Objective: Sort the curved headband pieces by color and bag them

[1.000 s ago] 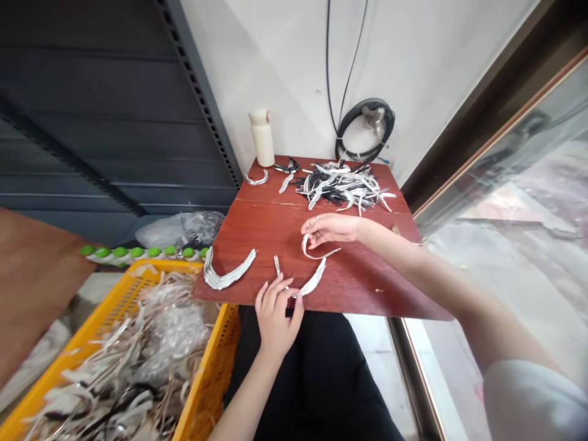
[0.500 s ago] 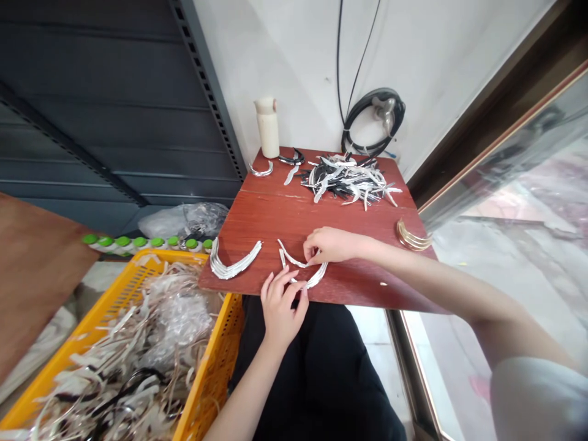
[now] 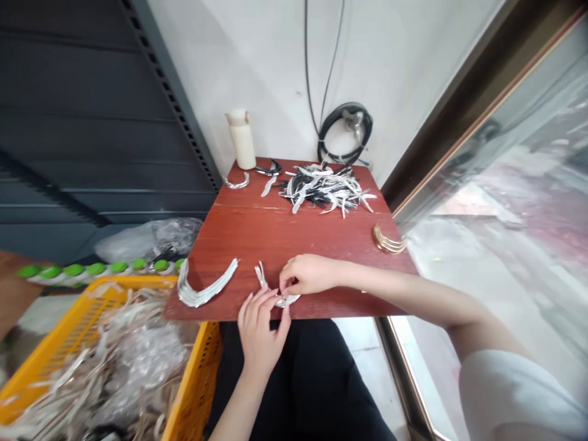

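Observation:
Near the front edge of the reddish-brown table [image 3: 294, 236] lies a small bundle of curved silver-white strips [image 3: 292, 300], partly hidden by my fingers. My left hand [image 3: 263, 327] rests on its left side with fingers stretched and thumb apart, the fingertips touching the strips. Across from it, my right hand [image 3: 309, 274] is closed in a pinch on a curved strip, laid against the bundle; the fingertips hide most of that strip. Left of both hands sits a larger curved bundle of silver-white strips [image 3: 204, 294].
A tangled pile of silver, white and black strips [image 3: 324, 188] lies at the table's back. Gold curved pieces [image 3: 388, 242] sit at the right edge. A cream jug [image 3: 241, 141] stands back left. Below left is a yellow crate [image 3: 187, 373] with strips and plastic.
My right hand has brought its strip down and nearer to me, onto the bundle beside my left fingers. The camera view has shifted, so the table appears lower and further left.

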Action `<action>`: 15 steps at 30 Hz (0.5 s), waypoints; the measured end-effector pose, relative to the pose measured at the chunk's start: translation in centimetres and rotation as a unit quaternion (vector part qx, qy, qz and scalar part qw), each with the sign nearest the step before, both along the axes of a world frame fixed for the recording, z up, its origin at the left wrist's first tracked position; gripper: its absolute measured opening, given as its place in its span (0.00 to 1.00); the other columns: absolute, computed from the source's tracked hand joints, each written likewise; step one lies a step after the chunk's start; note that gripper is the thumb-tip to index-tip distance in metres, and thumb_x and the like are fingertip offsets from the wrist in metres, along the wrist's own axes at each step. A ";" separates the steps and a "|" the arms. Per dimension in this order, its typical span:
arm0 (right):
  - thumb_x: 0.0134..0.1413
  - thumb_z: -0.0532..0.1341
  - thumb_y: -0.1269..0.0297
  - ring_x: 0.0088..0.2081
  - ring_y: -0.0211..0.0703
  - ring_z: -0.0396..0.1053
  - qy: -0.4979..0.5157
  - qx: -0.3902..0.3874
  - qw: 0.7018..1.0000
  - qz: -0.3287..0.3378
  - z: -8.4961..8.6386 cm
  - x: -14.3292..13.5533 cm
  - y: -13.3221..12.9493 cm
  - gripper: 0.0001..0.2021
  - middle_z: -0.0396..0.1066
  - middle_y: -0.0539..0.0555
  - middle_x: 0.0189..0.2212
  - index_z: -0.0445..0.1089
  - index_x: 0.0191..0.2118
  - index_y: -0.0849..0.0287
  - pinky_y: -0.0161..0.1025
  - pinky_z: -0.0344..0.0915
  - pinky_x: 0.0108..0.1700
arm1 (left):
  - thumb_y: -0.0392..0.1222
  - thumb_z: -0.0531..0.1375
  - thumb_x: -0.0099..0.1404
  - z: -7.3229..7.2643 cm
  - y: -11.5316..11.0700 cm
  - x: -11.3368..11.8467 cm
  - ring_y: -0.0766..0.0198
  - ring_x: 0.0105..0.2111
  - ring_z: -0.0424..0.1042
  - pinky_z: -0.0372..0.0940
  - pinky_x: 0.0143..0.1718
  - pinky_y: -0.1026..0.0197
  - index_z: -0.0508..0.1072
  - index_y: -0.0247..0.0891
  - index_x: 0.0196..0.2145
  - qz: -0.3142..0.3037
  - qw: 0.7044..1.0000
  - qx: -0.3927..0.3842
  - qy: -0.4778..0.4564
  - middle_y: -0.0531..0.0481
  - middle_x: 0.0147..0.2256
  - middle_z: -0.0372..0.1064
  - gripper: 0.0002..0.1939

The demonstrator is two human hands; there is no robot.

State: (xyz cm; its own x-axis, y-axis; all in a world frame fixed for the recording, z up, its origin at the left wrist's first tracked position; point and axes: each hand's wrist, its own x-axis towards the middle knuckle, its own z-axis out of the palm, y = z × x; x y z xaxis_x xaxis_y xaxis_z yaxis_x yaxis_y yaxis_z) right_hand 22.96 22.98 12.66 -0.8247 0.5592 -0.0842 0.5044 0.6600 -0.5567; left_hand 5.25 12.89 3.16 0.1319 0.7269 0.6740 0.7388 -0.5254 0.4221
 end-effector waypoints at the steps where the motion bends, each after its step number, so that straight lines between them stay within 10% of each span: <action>1: 0.58 0.62 0.64 0.35 0.40 0.72 0.016 0.018 1.000 -0.014 0.0 0.8 0.9 0.07 0.78 0.51 0.33 0.77 0.36 0.58 0.34 0.61 0.39 | 0.36 0.62 0.62 -0.1 0.1 0.0 0.54 0.51 0.72 0.58 0.58 0.47 0.70 0.39 0.43 -0.002 1.000 0.005 0.004 0.45 0.44 0.75 0.11; 5: 0.61 0.59 0.63 0.38 0.39 0.72 0.039 0.144 0.962 -0.230 0.6 5.8 6.4 0.09 0.77 0.52 0.37 0.76 0.38 0.58 0.34 0.61 0.42 | 0.35 0.62 0.61 -0.1 0.2 0.0 0.54 0.50 0.72 0.58 0.58 0.47 0.73 0.42 0.41 -0.008 1.000 0.026 0.015 0.46 0.44 0.75 0.10; 8: 0.63 0.55 0.63 0.44 0.45 0.70 -0.017 0.215 0.858 -0.467 1.0 10.5 11.1 0.11 0.76 0.55 0.43 0.74 0.42 0.57 0.37 0.62 0.47 | 0.35 0.62 0.61 -0.1 0.2 -0.1 0.54 0.50 0.72 0.57 0.58 0.46 0.74 0.43 0.41 -0.013 0.999 0.028 0.023 0.46 0.44 0.74 0.09; 15: 0.56 0.58 0.68 0.50 0.61 0.68 -0.104 0.214 0.740 -0.629 -0.5 17.2 16.9 0.12 0.73 0.70 0.45 0.72 0.44 0.66 0.51 0.60 0.51 | 0.37 0.62 0.62 -0.5 0.4 -0.2 0.53 0.49 0.72 0.52 0.61 0.44 0.73 0.43 0.42 -0.009 0.999 0.033 0.034 0.46 0.43 0.76 0.09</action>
